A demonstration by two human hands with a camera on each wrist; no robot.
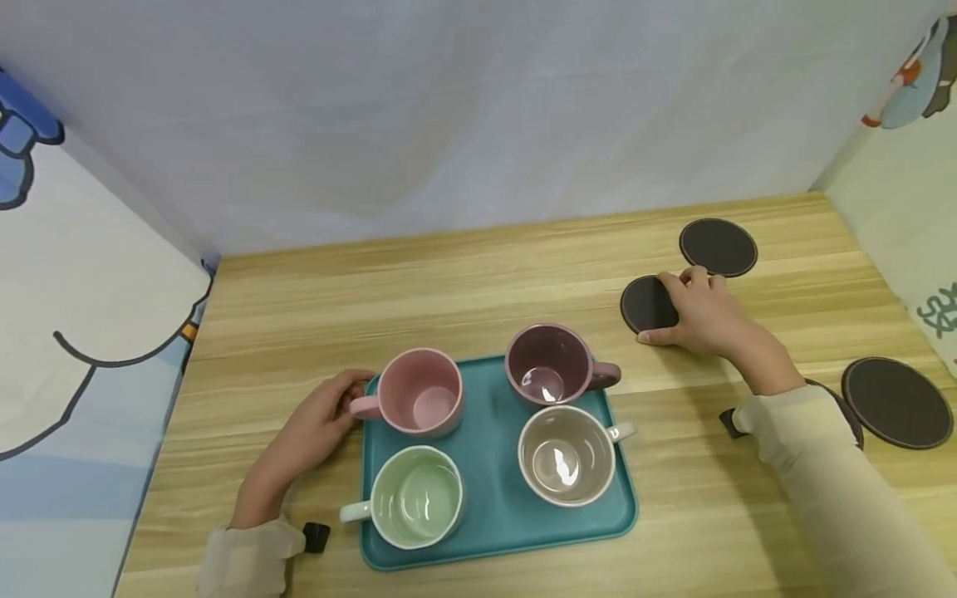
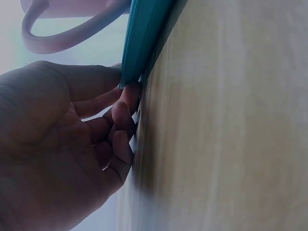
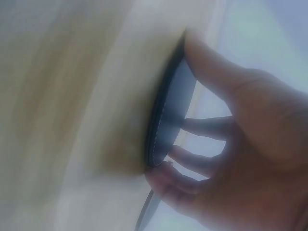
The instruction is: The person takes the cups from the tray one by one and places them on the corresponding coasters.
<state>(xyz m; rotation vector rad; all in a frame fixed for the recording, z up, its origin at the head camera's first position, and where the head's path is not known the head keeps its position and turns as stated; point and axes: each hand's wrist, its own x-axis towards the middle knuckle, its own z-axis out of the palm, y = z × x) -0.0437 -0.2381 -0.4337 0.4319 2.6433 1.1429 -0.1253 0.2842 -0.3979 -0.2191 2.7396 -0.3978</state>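
Note:
My left hand (image 1: pixel 321 423) pinches the far left corner of a teal tray (image 1: pixel 489 515), thumb on the rim and a finger beneath it in the left wrist view. The pink mug (image 1: pixel 420 394) stands right by that hand, its handle (image 2: pixel 72 36) jutting over the rim. A green mug (image 1: pixel 417 498), a plum mug (image 1: pixel 549 365) and a beige mug (image 1: pixel 566 457) also stand on the tray. My right hand (image 1: pixel 703 316) grips a round black coaster (image 1: pixel 647 306) by its edges, thumb on one side and fingers on the other. The coaster (image 3: pixel 175 103) lies close on the table.
Another black coaster (image 1: pixel 718 247) lies just beyond my right hand. One more coaster (image 1: pixel 897 403) is at the right, beside a coaster (image 1: pixel 843 409) partly hidden under my right sleeve. The wooden table (image 1: pixel 321 291) meets pale cloth walls (image 1: pixel 478 124) behind and at both sides.

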